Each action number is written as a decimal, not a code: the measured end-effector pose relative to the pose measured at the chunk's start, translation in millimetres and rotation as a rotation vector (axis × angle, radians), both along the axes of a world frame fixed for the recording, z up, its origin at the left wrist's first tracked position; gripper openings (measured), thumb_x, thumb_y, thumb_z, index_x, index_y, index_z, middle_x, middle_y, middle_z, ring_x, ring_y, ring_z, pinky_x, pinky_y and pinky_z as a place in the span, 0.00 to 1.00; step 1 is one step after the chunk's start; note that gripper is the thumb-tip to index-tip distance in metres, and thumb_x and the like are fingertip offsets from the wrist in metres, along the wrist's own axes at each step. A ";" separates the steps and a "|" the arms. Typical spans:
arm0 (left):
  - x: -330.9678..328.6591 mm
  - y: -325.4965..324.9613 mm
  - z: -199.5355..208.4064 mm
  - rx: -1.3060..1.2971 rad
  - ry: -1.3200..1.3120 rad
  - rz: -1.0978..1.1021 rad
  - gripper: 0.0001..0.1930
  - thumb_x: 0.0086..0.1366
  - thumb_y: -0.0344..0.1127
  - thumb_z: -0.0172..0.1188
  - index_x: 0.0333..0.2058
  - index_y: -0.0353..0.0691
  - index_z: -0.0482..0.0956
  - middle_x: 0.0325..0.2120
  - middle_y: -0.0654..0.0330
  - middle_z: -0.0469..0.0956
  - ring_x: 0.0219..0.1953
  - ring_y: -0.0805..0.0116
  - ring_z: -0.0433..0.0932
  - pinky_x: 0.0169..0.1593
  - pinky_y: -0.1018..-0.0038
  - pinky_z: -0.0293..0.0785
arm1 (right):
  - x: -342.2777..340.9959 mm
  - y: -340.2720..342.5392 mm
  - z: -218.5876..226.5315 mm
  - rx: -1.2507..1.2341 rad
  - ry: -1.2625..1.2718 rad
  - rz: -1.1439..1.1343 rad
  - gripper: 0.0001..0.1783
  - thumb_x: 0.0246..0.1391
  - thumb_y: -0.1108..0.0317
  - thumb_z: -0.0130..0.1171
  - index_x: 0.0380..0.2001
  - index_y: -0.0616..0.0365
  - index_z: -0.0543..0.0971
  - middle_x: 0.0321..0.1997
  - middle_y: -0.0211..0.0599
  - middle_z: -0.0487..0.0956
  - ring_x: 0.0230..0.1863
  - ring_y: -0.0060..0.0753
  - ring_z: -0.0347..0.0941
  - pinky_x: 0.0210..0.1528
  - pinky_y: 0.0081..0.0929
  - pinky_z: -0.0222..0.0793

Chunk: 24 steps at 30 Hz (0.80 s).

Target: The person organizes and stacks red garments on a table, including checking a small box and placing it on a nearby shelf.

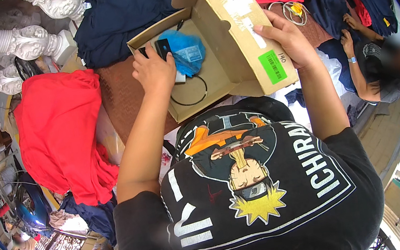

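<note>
An open brown cardboard box [220, 59] sits tilted in front of me, its hinged lid [248, 31] raised on the right. The lid carries a green label and white stickers. My right hand [287, 36] grips the lid's edge, thumb on its outer face. Inside the box's left end, the fingers of my left hand [155, 70] close around a black rectangular device [163, 47]; part of it is hidden by the hand. Beside it lies a crumpled blue plastic bag [188, 45]. A thin black cable [207, 89] curls along the box floor.
Red cloth [62, 129] is heaped at the left, dark navy garments [119, 21] at the back. Under the box is a brown textured surface [122, 97]. White ornate columns [37, 40] stand at far left. Another person [380, 64] handles dark cloth at right, near a coiled white cord [291, 12].
</note>
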State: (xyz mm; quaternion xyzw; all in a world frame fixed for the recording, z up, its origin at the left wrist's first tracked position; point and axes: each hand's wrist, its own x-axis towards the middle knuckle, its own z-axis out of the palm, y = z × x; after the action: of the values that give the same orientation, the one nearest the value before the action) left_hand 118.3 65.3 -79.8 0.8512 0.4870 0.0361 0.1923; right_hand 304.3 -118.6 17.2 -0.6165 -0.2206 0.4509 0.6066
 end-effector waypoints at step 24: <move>-30.3 46.0 11.2 -0.866 -1.004 0.320 0.24 0.63 0.49 0.50 0.52 0.39 0.68 0.53 0.56 0.66 0.55 0.63 0.64 0.54 0.70 0.59 | -39.2 24.5 -23.2 0.058 -0.400 0.301 0.38 0.45 0.62 0.62 0.59 0.59 0.59 0.54 0.46 0.66 0.57 0.38 0.61 0.58 0.33 0.58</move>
State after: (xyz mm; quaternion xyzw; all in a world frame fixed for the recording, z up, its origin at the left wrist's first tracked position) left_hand 88.1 111.3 -68.6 0.4950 0.4292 0.2567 0.7105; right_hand 265.1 -94.2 -5.9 -0.6361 -0.4386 0.3986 0.4941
